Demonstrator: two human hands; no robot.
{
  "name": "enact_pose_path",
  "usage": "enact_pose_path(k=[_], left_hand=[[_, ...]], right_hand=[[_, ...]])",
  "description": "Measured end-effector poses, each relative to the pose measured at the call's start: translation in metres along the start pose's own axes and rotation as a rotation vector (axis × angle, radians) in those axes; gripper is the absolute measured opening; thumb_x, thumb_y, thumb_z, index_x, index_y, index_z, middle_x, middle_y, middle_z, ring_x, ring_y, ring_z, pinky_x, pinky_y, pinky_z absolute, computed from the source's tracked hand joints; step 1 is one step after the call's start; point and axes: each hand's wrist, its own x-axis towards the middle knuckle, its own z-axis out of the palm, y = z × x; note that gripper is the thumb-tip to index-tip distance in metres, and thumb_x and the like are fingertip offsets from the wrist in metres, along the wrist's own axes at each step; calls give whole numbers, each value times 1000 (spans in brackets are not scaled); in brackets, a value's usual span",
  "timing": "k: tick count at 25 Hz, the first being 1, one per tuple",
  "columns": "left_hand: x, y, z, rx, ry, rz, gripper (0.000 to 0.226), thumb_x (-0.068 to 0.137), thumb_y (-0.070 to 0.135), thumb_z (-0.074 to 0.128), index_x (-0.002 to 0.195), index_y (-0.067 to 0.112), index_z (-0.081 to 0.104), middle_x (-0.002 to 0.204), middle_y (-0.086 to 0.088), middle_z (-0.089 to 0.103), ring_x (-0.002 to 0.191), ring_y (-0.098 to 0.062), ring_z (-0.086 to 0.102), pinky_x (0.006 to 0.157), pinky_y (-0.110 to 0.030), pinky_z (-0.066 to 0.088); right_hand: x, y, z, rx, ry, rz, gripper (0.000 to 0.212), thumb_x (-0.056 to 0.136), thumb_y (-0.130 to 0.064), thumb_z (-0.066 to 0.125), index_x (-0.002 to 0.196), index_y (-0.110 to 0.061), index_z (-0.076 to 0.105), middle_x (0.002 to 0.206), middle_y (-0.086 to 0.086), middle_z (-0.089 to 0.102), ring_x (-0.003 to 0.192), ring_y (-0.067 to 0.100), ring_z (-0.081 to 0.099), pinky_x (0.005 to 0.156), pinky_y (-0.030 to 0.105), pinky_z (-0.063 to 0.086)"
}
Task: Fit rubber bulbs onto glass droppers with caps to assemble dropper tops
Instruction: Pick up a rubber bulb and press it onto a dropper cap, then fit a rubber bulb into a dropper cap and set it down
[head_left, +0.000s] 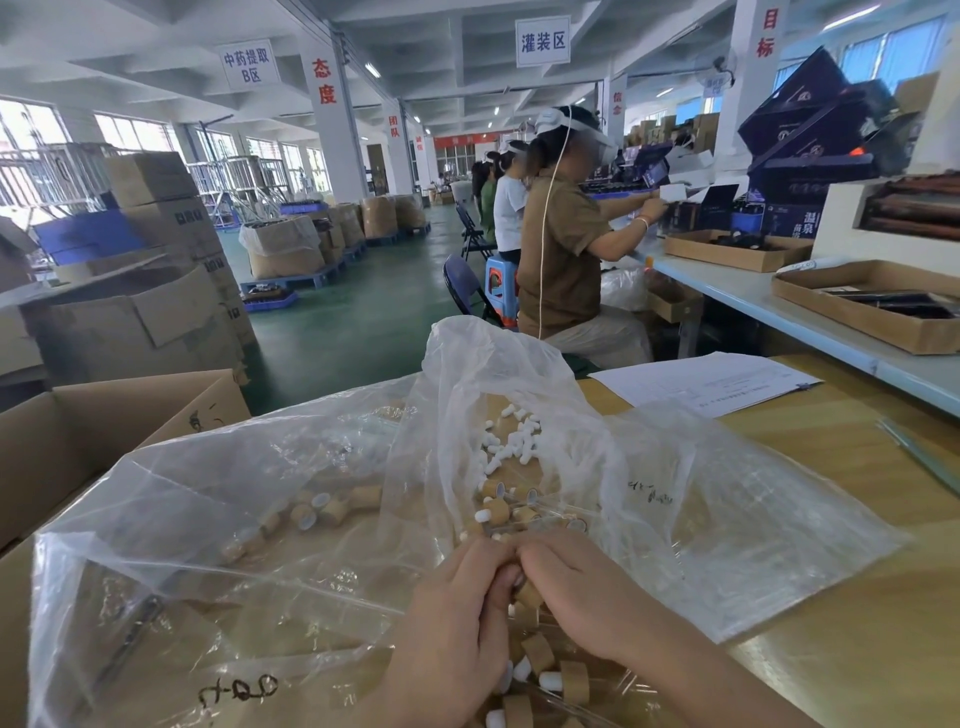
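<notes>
Hands meet low at frame centre: left hand (457, 623) and right hand (582, 592) curl fingers round tan wood-grain cap (530, 594). White bulbs (506, 447) loose in clear bag (727, 493). Signs: 灌装区 (543, 41), 中药提取B区 (247, 65).

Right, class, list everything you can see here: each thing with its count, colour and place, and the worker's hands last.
rubber bulbs: many, white, loose in the middle bag
caps: many, tan, in the left bag; more by the hands
plastic bags: count unclear, clear, crumpled around the parts
table: one, light wood
cardboard box: one, brown, open, left of the table
papers: a few, white, far right of the table
seated person: one, brown shirt, at the pale bench behind
held cap: one, tan, between both hands
left hand: grips the held cap
right hand: grips the held cap
</notes>
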Motion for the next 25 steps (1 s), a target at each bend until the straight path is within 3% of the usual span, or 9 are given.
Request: enact_pose_path(k=[3,5,7,9,11,15,19,22,25], left_hand=[[0,-1,3,-2,10,0,11,93,19,43,89,24,52,75,28,39,64,11,41,60,-1,30],[-1,-3,2,-24,21,-43,12,93,22,43,87,27,52,71,27,42,58,7,41,56,-4,31],[-2,-5,-1,-45,50,-115,16,93,26,45,82,36,51,64,21,47,52,3,42,51,-6,31],[-2,-6,-1,-88,79,-191,20,93,27,48,79,40,53,59,17,52,48,3,45,49,-6,32],[-2,-7,1,-134,98,-263,21,91,33,46,75,42,57,54,14,53,45,1,45,47,-7,32],[-2,-8,5,-224,126,-381,30,91,26,42,63,31,52,45,6,42,41,-1,34,43,-11,27],[0,-8,6,-195,128,-384,37,91,22,43,59,38,50,44,9,42,41,0,35,43,-8,26],[-1,-10,6,-213,127,-429,44,98,20,45,57,37,49,44,6,40,41,-2,33,42,-11,26],[1,-9,3,-279,132,-468,38,93,26,44,57,34,53,42,8,37,41,-2,31,42,-13,25]], right_hand=[[1,0,0,12,20,2,36,78,-32,29,76,-1,47,77,21,51,76,33,49,70,48,42],[-1,1,2,15,57,9,31,83,-36,29,70,-14,45,70,12,48,68,25,46,68,47,41],[-1,1,6,-20,81,-14,40,89,-50,23,68,-20,39,64,1,41,61,13,40,63,41,38],[-2,2,8,-117,82,-58,57,87,-69,14,71,-22,44,64,0,46,59,11,44,61,34,39],[-2,2,9,-170,91,-85,61,81,-80,13,71,-30,48,59,-5,49,56,9,47,57,28,39],[-3,2,11,-140,120,-90,50,85,-71,19,72,-32,47,59,-5,50,53,8,46,54,28,38],[-3,2,12,-188,116,-137,42,88,-59,20,80,-27,44,57,-4,47,52,12,44,51,27,35],[-4,2,12,-160,127,-136,50,88,-65,19,89,-27,51,57,-9,50,52,10,47,49,21,31],[-3,-1,11,-171,108,-131,62,85,-75,17,104,-30,54,62,-22,54,56,3,51,51,16,32]])
